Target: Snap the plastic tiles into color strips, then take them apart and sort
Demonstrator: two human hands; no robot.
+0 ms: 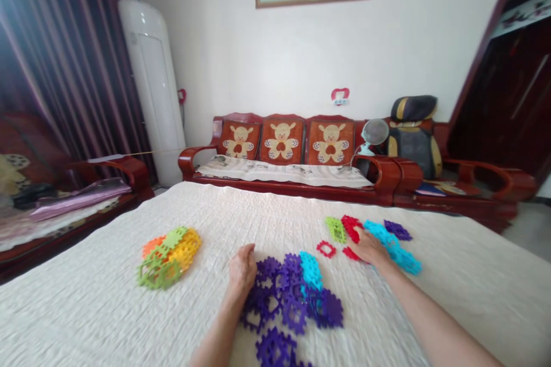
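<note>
My left hand (242, 266) is closed, its fingers curled at the left edge of a pile of purple gear-shaped plastic pieces (295, 314); its palm is hidden. Two cyan pieces (310, 269) lie on that pile's upper right. Over on the right, my right hand (371, 248) is closed with its fingertips on a red toothed piece (352, 227). Another red piece (351, 253) shows partly beneath that hand, and a red ring-like piece (326, 249) lies to its left. Beside them are a lime green piece (336, 230), several cyan pieces (398, 249) and a purple piece (398, 230).
A pile of yellow pieces (186, 249), green pieces (158, 273) and orange pieces (151, 245) lies at the left of the cloth-covered table (107, 298). Behind the table stand a wooden sofa (275, 185) with bear cushions, a small fan (374, 133) and a chair with a massage cushion (413, 149).
</note>
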